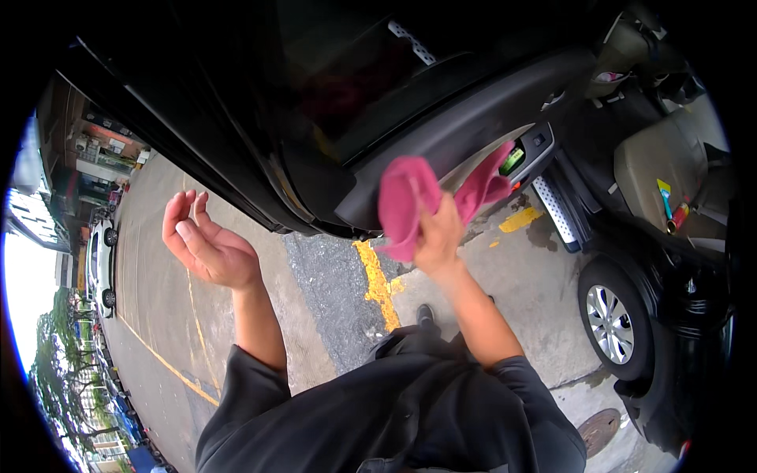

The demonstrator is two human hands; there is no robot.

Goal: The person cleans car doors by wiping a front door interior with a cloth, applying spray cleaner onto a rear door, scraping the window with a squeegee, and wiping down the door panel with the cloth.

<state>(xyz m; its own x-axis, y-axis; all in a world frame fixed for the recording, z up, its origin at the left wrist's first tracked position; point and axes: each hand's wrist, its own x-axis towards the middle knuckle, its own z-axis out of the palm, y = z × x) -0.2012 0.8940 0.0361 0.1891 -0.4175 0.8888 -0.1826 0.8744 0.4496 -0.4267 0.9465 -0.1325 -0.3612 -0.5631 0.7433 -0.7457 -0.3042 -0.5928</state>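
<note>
A pink cloth (408,198) is bunched in my right hand (440,236), with one end trailing toward the door pocket. Behind it stands the opened black car door (467,127), its inner panel and window toward me. My left hand (216,245) is raised with nothing in it, its fingers apart and curled, left of the door's edge. A green item (512,159) sits in the door pocket beside the cloth's loose end. Whether the cloth touches the panel I cannot tell.
On the beige car seat (647,159) lie a scraper with a yellow blade (665,189) and a red can (678,217). A metal running board (555,210) lines the sill, near a wheel (612,322). Yellow paint (375,278) marks the pavement. A white car (97,266) is parked far left.
</note>
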